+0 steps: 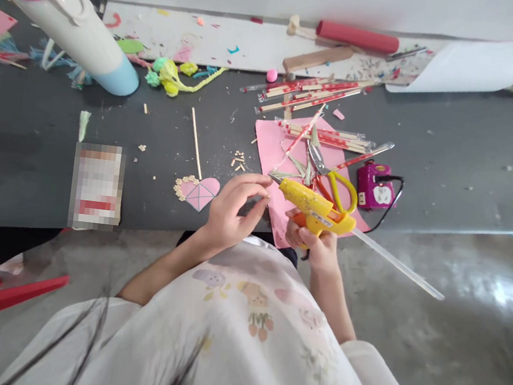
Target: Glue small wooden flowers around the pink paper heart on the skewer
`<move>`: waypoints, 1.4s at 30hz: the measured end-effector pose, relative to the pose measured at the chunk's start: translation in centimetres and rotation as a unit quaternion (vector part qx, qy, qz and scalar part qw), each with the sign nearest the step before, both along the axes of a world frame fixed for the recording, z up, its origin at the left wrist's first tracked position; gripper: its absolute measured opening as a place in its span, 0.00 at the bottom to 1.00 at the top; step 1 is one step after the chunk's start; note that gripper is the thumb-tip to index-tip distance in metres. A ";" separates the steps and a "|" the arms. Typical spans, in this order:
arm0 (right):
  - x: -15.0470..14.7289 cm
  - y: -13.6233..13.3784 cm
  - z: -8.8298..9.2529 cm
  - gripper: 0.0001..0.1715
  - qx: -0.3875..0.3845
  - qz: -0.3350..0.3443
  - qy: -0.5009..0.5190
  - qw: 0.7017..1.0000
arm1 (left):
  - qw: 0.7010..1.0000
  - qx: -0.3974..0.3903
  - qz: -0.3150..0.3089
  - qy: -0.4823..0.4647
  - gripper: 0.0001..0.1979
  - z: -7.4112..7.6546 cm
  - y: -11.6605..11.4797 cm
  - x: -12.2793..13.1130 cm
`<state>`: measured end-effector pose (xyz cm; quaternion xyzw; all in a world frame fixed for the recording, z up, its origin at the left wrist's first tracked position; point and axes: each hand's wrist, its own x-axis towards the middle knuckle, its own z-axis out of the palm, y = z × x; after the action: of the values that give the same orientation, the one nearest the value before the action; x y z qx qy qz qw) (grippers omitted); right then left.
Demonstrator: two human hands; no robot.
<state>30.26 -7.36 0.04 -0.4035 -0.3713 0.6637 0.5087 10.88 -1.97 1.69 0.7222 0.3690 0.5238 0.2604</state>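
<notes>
My right hand grips a yellow glue gun by its handle, with a long clear glue stick sticking out behind. The nozzle points left, towards the fingertips of my left hand. Thumb and index finger of that hand meet in a pinch; anything between them is too small to make out. Left of it lies a pink paper heart with dark crossing lines. Small wooden slices edge its upper left lobe. More cut wooden bits and a thin wooden stick lie above.
Yellow-handled scissors and wrapped chopsticks rest on pink paper. A purple box with a black cord stands at right. A bottle stands upper left, near yellow-green yarn. A blurred packet lies near the table's front edge.
</notes>
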 end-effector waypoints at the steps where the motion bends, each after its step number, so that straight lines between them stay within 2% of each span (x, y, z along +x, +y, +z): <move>1: 0.0 0.0 0.0 0.17 0.002 0.001 0.003 1.000 | 1.000 0.001 0.000 -0.001 0.10 0.0 0.0 0.0; 7: 0.1 0.0 0.0 0.17 0.004 -0.002 0.008 1.000 | 1.000 -0.005 0.008 0.007 0.08 -0.1 0.2 0.1; 13: 0.2 0.1 -0.1 0.16 -0.003 0.000 0.003 1.000 | 1.000 -0.004 0.001 0.003 0.09 -0.1 0.2 0.0; 21: 0.3 0.1 -0.2 0.20 -0.025 -0.001 -0.030 0.999 | 0.999 -0.007 0.018 0.031 0.06 0.0 0.1 0.1; 27: 0.3 0.3 0.0 0.19 -0.016 0.000 -0.029 0.999 | 0.999 -0.005 0.013 0.030 0.07 0.0 0.1 0.1; 36: 0.4 0.3 -0.2 0.23 -0.034 -0.006 -0.036 0.999 | 0.999 -0.013 0.013 0.030 0.07 -0.1 0.1 0.1; 42: 0.5 0.2 -0.4 0.20 -0.017 -0.010 -0.035 0.999 | 1.000 -0.010 0.009 0.019 0.09 -0.1 0.0 0.0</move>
<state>30.78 -7.11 -0.34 -0.4387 -0.3731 0.6505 0.4951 10.86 -2.00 1.58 0.7259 0.3861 0.5086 0.2557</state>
